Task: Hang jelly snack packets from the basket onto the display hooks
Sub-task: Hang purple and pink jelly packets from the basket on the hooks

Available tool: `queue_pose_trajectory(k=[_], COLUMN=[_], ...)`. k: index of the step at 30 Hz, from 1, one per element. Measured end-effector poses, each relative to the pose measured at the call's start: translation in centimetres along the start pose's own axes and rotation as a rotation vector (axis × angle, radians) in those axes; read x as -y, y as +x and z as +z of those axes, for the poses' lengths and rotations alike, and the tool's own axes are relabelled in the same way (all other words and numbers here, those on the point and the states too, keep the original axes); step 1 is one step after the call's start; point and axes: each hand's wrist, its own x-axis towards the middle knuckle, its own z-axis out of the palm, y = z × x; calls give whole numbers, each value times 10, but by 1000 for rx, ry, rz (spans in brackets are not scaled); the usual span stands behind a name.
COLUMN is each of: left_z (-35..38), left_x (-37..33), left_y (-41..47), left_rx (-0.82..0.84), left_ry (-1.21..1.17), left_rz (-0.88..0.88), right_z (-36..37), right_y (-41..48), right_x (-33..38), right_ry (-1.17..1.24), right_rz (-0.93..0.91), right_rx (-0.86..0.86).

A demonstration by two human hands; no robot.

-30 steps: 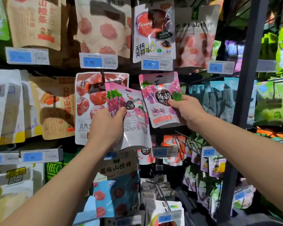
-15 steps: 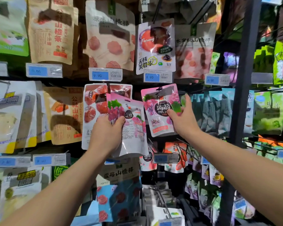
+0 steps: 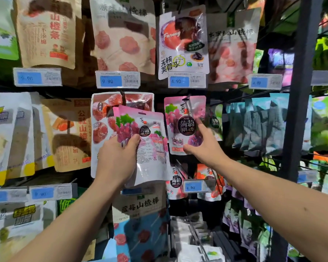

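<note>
A pink grape jelly packet [image 3: 184, 123] hangs on a display hook [image 3: 187, 98] in the middle row. My right hand [image 3: 204, 144] is at its lower right, fingers spread and straight, thumb against the packet's lower edge. My left hand [image 3: 117, 159] grips a small stack of the same pink jelly packets [image 3: 148, 144] by their left side, just left of the hung one. The basket is out of view.
Snack pouches hang on all sides: a red plum pouch [image 3: 102, 118] behind my left hand, teal packets [image 3: 257, 123] to the right. Blue price tags [image 3: 117, 80] line the rails. A dark upright post [image 3: 299, 91] stands at the right. Bare hooks [image 3: 195, 235] jut out below.
My right hand has let go of the hung packet's right edge and opened, sliding down to its lower right. The packet now hangs straight on the hook. The view tilted slightly up.
</note>
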Motion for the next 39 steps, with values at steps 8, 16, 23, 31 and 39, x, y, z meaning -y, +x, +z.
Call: queue_pose_trajectory(k=[8, 16, 23, 31, 39], left_z=[13, 10, 12, 30, 45], left_x=[13, 8, 1, -15, -35], left_y=[8, 10, 9, -3, -21], left_rx=[7, 1, -4, 34, 88], left_ry=[-23, -12, -9, -145, -177], left_rz=[-1, -12, -40, -154, -218], right_z=[34, 60, 50, 5, -21], right_y=[60, 101, 94, 5, -68], right_x=[-43, -51, -50, 10, 53], right_ry=[10, -194, -105, 341, 560], right_rz=[23, 82, 96, 80, 369], right_rx=[17, 69, 77, -40, 271])
